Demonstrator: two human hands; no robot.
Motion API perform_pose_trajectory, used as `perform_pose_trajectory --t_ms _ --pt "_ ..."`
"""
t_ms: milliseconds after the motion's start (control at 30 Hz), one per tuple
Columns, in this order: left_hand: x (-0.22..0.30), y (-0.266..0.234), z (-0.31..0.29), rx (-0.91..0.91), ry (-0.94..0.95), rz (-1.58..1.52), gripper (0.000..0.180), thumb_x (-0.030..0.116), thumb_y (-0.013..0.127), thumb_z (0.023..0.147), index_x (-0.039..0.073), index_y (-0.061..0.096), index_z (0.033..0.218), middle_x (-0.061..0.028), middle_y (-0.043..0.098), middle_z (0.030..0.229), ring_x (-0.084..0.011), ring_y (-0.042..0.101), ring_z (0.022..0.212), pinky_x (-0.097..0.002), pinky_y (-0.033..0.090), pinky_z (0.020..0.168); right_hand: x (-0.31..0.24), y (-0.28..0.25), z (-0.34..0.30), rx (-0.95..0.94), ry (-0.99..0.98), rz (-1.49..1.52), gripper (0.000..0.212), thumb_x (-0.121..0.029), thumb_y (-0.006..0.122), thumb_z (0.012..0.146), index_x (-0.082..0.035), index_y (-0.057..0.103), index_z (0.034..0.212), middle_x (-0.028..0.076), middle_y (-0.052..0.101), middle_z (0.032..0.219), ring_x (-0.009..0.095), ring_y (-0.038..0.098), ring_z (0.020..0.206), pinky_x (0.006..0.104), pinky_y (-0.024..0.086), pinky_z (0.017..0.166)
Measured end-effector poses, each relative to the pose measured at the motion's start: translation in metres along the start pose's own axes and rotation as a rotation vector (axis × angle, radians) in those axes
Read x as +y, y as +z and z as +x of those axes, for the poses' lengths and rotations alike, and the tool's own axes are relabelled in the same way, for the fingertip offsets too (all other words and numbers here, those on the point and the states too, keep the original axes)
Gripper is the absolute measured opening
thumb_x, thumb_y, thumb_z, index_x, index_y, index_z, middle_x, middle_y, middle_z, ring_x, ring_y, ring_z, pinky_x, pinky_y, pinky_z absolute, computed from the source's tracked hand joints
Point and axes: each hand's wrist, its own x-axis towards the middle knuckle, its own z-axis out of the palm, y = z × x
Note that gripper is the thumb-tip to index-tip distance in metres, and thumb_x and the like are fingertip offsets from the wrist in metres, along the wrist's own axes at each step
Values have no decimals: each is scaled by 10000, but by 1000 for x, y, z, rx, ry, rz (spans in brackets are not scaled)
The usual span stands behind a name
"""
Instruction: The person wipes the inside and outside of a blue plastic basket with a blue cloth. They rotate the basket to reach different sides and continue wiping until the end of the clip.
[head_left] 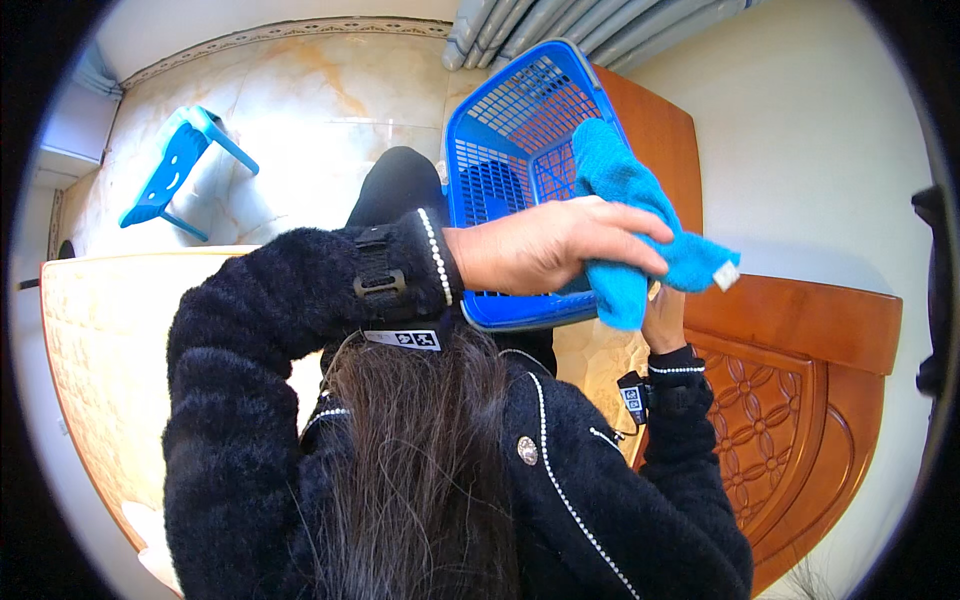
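My left hand (545,250) reaches across the front of me, its fingers closed over a bright blue towel (615,170) of fluffy cloth. One end of the towel hangs into a blue plastic basket (467,135) with lattice walls; the other end sticks out to the right and shows a small white tag. Under the towel, close to the basket's near right corner, is my right hand (663,318). Its fingers are mostly hidden by the cloth, so I cannot tell what they grip. The basket is tilted, with its open side toward me.
A blue plastic stool (180,160) is on the marbled tile floor (310,110) at the far left. Beside me on the left is a cream quilted bed (100,370). Carved reddish-brown wooden furniture (765,440) stands at the right. Grey curtains (560,35) hang at the back.
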Motion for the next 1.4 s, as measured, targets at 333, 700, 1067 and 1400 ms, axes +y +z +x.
perform_pose_trajectory --t_ms 333,700,1067,1400 --pt "-21 -35 -39 415 -610 -337 391 52 534 978 52 553 1369 -58 626 1292 -168 593 1172 -331 463 1039 -12 -2 9 55 -279 -316 922 -414 886 653 -95 481 1417 215 475 1335 371 491 1264 434 419 1063" --pt "2 6 -70 -233 -451 327 522 209 752 848 7 503 1259 -186 573 1158 -352 576 1095 -402 470 946 -22 1 3 160 -107 -335 856 -548 795 752 -34 498 1369 202 500 1246 363 531 1179 439 457 1000" --pt "-1 -5 -59 -190 -291 451 265 7 646 787 20 561 1039 -157 587 991 -362 623 891 -403 537 768 -45 -10 9 74 -3 -452 791 -515 760 803 3 513 1348 205 549 1263 376 589 1132 418 484 966" --pt "17 -33 -63 -355 -308 397 301 45 620 791 -1 540 1078 -182 576 1006 -391 610 913 -430 517 784 -109 -27 52 -92 -744 -689 551 -394 781 788 -130 633 1248 93 613 1282 322 540 1269 509 401 1085"
